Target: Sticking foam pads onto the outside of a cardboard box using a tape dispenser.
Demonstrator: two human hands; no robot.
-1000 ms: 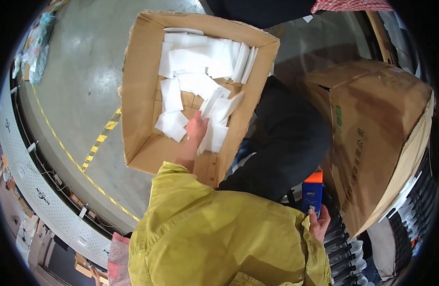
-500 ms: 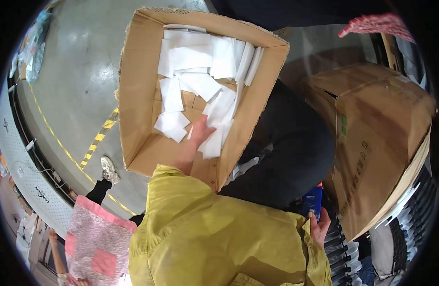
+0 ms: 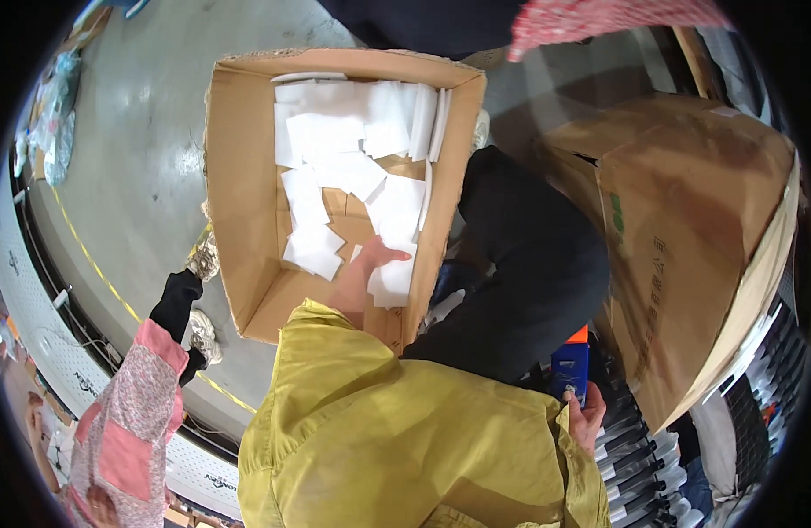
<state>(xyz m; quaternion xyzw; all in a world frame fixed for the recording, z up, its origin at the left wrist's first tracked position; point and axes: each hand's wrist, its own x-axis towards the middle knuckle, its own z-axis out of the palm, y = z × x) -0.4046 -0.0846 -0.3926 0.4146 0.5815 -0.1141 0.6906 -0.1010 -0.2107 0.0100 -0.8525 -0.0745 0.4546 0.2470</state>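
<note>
A large cardboard box (image 3: 247,202) lies open before me with several white foam sheets (image 3: 330,132) inside, some flat and overlapping, some on edge along its right wall. My left hand (image 3: 370,264) reaches into the near right part of the box. Its thumb lies across a white foam sheet (image 3: 392,286) and the hand is closed on it; the other fingers are partly hidden. Low at my right side, my right hand (image 3: 587,417) grips a blue handheld tool (image 3: 570,365) with an orange end, whose exact kind I cannot make out.
A big brown carton (image 3: 687,246) stands at the right, beside rows of black and clear parts (image 3: 634,466). My dark-trousered leg (image 3: 533,246) is between the boxes. A person in a pink patterned garment (image 3: 128,422) is at the lower left. Red-white fabric (image 3: 599,22) shows at the top.
The cardboard box sits lower and further left in view. The person at the lower left has shifted, and the red-white fabric reaches further left. Both my hands keep their holds.
</note>
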